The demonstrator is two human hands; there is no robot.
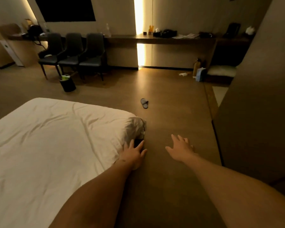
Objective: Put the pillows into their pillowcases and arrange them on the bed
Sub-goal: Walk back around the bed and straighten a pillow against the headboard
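The bed (44,142) fills the lower left, covered by a creased white sheet. My left hand (134,154) rests with spread fingers on the bed's near right corner, where the sheet hangs over the dark base. My right hand (181,149) hovers open over the brown floor to the right of that corner, fingers apart, holding nothing. A white pillow (221,70) lies on a low ledge at the far right, beside the desk. No pillowcase is recognisable in view.
A grey slipper (144,103) lies on the floor beyond the bed corner. A black bin (67,83) stands before three dark chairs (72,53). A long desk (163,39) with clutter runs along the back wall. A dark wall (253,112) closes the right side.
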